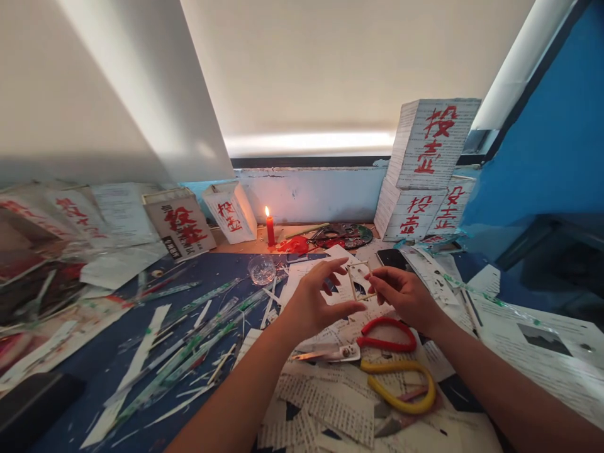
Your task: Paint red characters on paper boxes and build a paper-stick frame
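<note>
My right hand (pixel 408 299) pinches a small rectangular frame of thin pale sticks (pixel 351 282) between thumb and fingertips, above the paper-strewn table. To the left of that frame is my left hand (pixel 309 299), its thumb and fingers apart and curved toward it; I see nothing held in it. Just below my hands lie a red looped handle (pixel 411 336) and a yellow looped handle (pixel 428 384), which look like scissors handles. Printed paper pieces (pixel 337 402) cover the surface under my wrists.
A lit red candle (pixel 270 231) stands at the back, beside a small clear dish (pixel 262 270). Paper boxes with red characters (pixel 229 214) line the left; others are stacked at right (pixel 431 145). A phone (pixel 391 258) lies behind my right hand. Plastic and paper strips (pixel 189 352) litter the left.
</note>
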Demonstrator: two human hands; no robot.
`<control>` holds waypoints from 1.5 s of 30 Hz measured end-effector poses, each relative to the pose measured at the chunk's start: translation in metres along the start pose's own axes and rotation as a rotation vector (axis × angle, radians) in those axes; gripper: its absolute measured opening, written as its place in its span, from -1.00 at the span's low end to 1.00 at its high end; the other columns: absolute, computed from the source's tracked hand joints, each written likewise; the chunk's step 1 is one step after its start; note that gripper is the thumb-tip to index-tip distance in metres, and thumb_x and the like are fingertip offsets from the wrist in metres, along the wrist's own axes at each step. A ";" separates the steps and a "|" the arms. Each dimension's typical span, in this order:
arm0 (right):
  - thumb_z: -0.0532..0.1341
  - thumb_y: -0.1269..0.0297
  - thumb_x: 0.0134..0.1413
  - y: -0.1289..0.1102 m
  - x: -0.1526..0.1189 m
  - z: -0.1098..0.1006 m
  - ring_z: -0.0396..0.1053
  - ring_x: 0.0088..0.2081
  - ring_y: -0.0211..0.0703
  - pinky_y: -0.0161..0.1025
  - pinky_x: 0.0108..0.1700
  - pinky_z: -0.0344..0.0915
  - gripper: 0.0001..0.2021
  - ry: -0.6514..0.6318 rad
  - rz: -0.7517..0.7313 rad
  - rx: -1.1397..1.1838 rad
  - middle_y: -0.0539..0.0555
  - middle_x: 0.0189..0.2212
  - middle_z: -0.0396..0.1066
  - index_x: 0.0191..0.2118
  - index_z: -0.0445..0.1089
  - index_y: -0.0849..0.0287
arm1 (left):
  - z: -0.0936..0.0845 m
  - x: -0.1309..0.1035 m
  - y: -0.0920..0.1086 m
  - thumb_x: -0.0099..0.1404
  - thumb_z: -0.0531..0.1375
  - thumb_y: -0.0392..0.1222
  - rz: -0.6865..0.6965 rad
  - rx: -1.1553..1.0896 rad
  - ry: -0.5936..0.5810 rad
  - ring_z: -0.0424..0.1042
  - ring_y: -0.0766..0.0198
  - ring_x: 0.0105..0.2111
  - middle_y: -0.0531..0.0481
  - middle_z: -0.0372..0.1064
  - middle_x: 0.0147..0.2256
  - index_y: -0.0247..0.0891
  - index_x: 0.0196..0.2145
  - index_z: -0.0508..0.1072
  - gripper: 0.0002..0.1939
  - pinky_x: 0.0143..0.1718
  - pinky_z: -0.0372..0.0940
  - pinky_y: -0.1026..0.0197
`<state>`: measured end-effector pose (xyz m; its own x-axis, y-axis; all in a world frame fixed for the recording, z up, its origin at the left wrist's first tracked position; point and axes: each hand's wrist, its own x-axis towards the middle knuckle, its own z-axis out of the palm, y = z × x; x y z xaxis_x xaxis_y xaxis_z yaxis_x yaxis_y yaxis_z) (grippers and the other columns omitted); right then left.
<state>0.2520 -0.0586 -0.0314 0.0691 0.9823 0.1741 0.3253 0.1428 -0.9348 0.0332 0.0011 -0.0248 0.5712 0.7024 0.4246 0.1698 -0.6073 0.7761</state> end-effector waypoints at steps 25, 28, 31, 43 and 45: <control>0.23 0.13 0.22 0.010 0.002 0.008 0.46 -0.45 -0.24 -0.31 -0.36 0.39 -0.79 -0.079 0.015 0.090 0.04 -0.41 0.52 -0.25 0.48 0.18 | 0.010 0.000 -0.021 0.28 0.25 0.09 -0.430 -0.228 0.228 0.28 0.36 -0.58 0.01 0.42 -0.55 -0.31 -0.37 0.60 -0.63 -0.55 0.16 0.33; 0.23 0.13 0.22 0.010 0.006 0.009 0.48 -0.43 -0.23 -0.31 -0.36 0.41 -0.79 -0.071 0.042 0.107 0.03 -0.39 0.51 -0.23 0.47 0.18 | 0.007 -0.001 -0.020 0.32 0.20 0.10 -0.433 -0.211 0.319 0.23 0.37 -0.62 0.06 0.37 -0.57 -0.29 -0.31 0.57 -0.63 -0.60 0.10 0.35; 0.24 0.13 0.22 0.009 0.008 0.009 0.51 -0.41 -0.20 -0.29 -0.34 0.43 -0.79 -0.054 0.071 0.119 0.04 -0.36 0.50 -0.21 0.46 0.17 | 0.002 -0.002 -0.021 0.38 0.13 0.11 -0.455 -0.169 0.469 0.05 0.40 -0.69 0.18 0.08 -0.71 -0.26 -0.40 0.49 -0.60 -0.65 -0.05 0.34; 0.20 0.30 0.23 -0.003 -0.001 0.011 0.52 -0.33 -0.19 -0.30 -0.26 0.38 -0.92 -0.116 -0.055 -0.117 0.01 -0.37 0.52 -0.20 0.41 0.13 | -0.002 -0.001 -0.040 0.26 0.19 -0.13 -0.415 0.422 0.187 0.46 0.11 -0.27 -0.11 0.50 -0.26 -0.24 -0.20 0.54 -0.79 -0.22 0.33 0.13; 0.19 0.31 0.23 -0.004 -0.004 0.011 0.48 -0.37 -0.21 -0.32 -0.31 0.36 -0.92 -0.140 -0.063 -0.171 0.00 -0.38 0.52 -0.20 0.42 0.14 | -0.004 -0.001 -0.045 0.27 0.16 -0.17 -0.400 0.468 0.099 0.47 0.07 -0.21 -0.12 0.51 -0.24 -0.23 -0.21 0.55 -0.80 -0.13 0.33 0.08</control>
<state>0.2397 -0.0615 -0.0315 -0.0839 0.9811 0.1743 0.4803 0.1930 -0.8556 0.0212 0.0292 -0.0582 0.3176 0.9266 0.2015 0.7018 -0.3725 0.6072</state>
